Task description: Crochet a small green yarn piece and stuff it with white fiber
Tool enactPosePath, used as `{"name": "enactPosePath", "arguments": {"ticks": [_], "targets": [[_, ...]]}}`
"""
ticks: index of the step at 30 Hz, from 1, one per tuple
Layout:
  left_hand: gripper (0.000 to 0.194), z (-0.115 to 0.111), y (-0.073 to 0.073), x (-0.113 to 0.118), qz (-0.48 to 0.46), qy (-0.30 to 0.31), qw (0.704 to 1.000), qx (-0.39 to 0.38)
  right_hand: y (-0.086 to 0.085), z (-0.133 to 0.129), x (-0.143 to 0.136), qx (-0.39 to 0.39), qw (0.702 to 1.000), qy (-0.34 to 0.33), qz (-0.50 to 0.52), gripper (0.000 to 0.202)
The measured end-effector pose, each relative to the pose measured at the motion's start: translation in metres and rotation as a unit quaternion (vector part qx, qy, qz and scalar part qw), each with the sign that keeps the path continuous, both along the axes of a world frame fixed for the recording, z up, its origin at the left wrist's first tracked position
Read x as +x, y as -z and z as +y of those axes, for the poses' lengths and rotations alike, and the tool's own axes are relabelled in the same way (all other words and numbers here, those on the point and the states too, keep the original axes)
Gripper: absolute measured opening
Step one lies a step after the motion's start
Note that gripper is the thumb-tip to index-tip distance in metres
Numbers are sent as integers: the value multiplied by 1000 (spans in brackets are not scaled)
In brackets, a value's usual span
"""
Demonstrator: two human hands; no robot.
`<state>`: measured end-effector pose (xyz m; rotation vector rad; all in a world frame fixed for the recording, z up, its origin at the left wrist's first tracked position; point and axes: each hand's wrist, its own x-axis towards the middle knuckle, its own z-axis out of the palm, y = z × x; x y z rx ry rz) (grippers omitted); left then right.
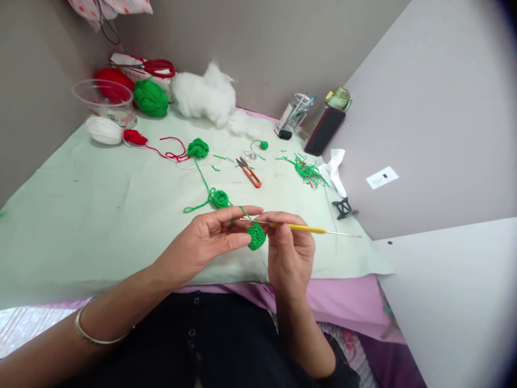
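Near the table's front edge, my left hand point(216, 234) grips a small round green crochet piece point(256, 237) between thumb and fingers. My right hand point(288, 248) pinches the yellow handle of a crochet hook point(302, 228), whose tip lies at the top of the piece. A strand of green yarn runs up from the piece by my left fingers. Just beyond my left hand sits a small coil of green yarn point(220, 199), joined by a strand to another green bundle point(198, 148) farther back.
Orange thread snips point(251, 174) lie mid-table, with green yarn scraps point(307, 171) to their right. White stuffing point(204, 94), a green ball point(151, 97) and a plastic tub point(117, 114) stand at the back. A phone point(325, 131) leans at the right, near a black clip point(343, 208).
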<state>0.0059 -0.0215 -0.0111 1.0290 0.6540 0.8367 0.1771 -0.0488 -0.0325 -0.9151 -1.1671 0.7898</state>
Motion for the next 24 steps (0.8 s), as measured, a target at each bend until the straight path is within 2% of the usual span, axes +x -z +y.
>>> {"name": "enactPosePath", "arguments": {"ticks": [5, 13, 24], "targets": [[47, 3, -3, -1, 39, -19, 999, 5, -1, 3, 0, -9, 1000, -11, -6, 18], [43, 3, -8, -2, 51, -46, 997, 17, -13, 8, 3, -23, 999, -35, 27, 21], [39, 2, -12, -4, 126, -76, 983, 111, -13, -4, 6, 14, 999, -32, -7, 18]]}}
